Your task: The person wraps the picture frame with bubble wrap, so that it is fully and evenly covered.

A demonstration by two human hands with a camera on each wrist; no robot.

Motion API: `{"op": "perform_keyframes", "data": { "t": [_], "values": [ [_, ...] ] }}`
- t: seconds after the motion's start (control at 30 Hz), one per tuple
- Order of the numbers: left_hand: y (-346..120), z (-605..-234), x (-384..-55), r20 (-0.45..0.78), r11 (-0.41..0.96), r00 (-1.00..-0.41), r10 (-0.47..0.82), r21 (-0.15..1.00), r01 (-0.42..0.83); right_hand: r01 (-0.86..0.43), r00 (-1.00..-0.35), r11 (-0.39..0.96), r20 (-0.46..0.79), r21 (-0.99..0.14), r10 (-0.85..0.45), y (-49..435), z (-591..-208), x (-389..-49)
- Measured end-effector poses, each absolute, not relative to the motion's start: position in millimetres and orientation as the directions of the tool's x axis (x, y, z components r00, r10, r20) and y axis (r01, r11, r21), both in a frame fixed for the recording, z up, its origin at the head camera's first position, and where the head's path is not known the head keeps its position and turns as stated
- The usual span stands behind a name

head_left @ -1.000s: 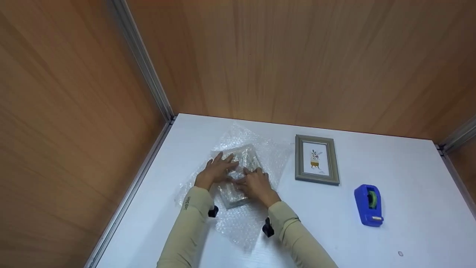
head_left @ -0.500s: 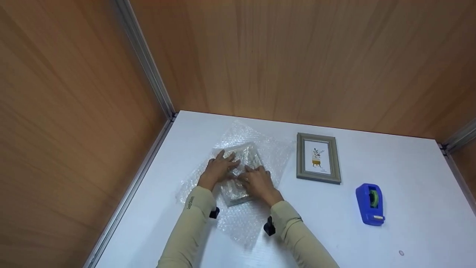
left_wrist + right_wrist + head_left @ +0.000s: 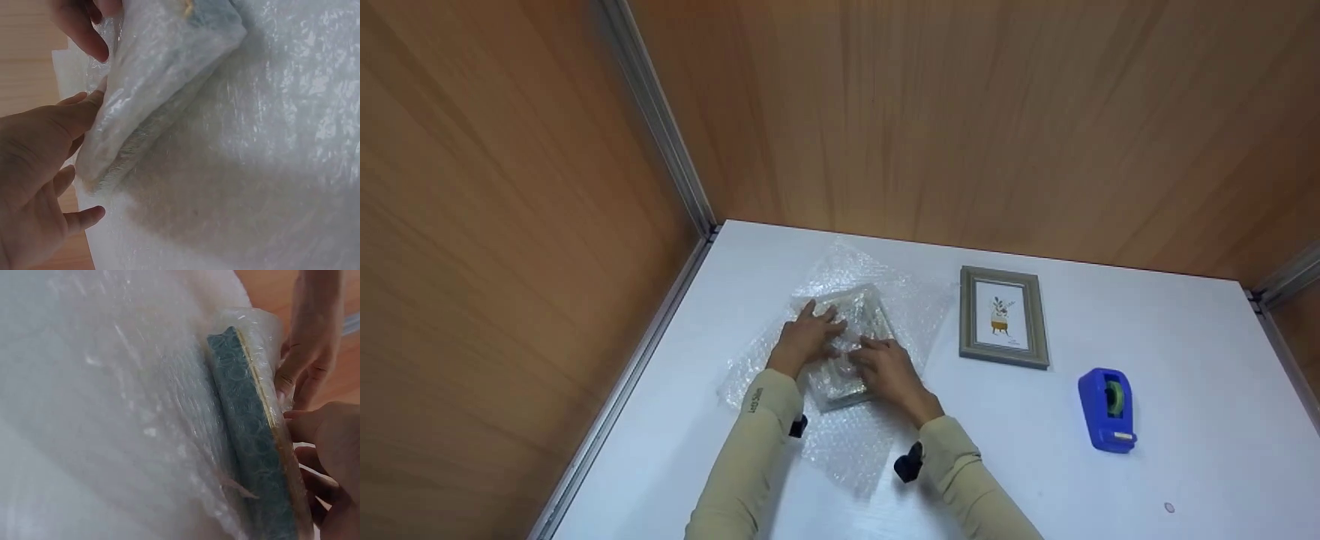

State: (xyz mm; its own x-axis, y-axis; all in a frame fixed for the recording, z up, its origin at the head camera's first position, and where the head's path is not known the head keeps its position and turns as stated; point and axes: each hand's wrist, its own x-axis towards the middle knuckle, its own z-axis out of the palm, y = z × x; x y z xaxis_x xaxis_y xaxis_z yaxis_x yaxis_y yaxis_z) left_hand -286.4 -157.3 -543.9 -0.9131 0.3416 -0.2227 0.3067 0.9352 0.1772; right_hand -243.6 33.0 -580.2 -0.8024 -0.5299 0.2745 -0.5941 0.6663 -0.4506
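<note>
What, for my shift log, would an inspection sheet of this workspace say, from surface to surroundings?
Surface: white table, with a small oval spot near the front right.
Job's things: bubble wrap spread out; a rectangular item lies on it, partly covered by it.
Clutter: picture frame, face up, and blue tape dispenser, both right of the wrap.
Grippers: left hand and right hand touch the wrap over the item.
Cables: nothing seen.
Surroundings: wood-grain panels; metal strip at the corner.
</note>
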Motion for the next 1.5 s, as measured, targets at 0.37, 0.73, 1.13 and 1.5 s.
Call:
{"op": "perform_keyframes", "data": {
  "t": [0.37, 0.73, 1.13, 1.5],
  "values": [
    [-156.4, -548.7, -286.0, -0.241, 0.94, -0.92, 0.31, 0.22, 0.26, -0.403, -0.907, 0.511, 0.256, -0.76, -0.335, 55.7, -582.0, -212.7],
    [-154.0, -543.4, -288.0, -0.279, 0.924, -0.915, 0.29, 0.332, 0.192, -0.346, -0.936, 0.509, 0.332, -0.788, -0.121, 103.1, -564.6, -175.3],
    [-154.1, -542.5, -288.4, -0.302, 0.941, -0.908, 0.291, 0.261, 0.215, -0.185, -0.971, 0.575, 0.238, -0.797, 0.017, 157.7, -559.6, -145.4],
    [-155.7, -542.2, -284.2, -0.285, 0.93, -0.917, 0.278, 0.319, 0.183, -0.011, -0.974, 0.622, 0.148, -0.783, 0.169, 213.1, -556.0, -129.9]
  ]
}}
